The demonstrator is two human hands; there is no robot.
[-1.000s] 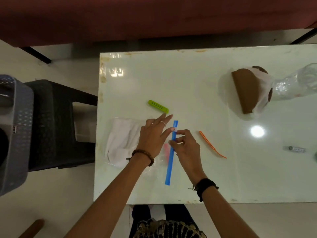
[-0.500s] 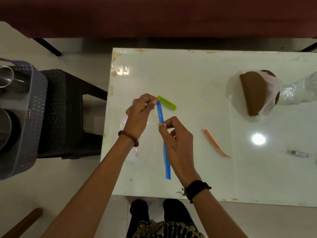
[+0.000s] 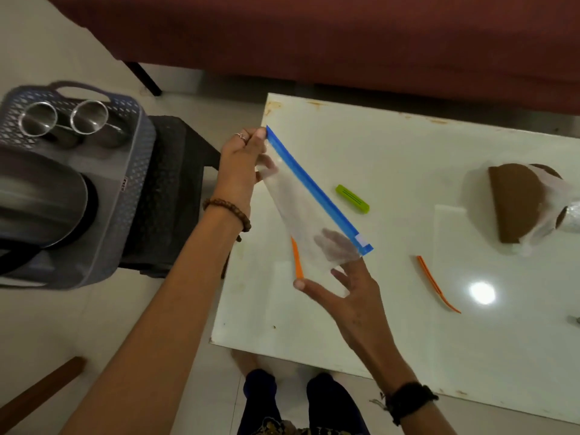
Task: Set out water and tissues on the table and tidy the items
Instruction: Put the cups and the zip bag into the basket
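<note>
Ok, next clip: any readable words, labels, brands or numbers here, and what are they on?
None can be read.
Grey basket: a small dark tag on its side wall, too small and blurred to read.
Zip bag: a white patch at the near end of its blue strip, no legible print.
Green clip: only dark lines, no letters visible.

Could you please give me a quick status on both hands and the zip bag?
Left hand pinches the top corner of the zip bag. Right hand fingers behind its lower end, holding it above the table. Green clip beside it, nothing blocking.
</note>
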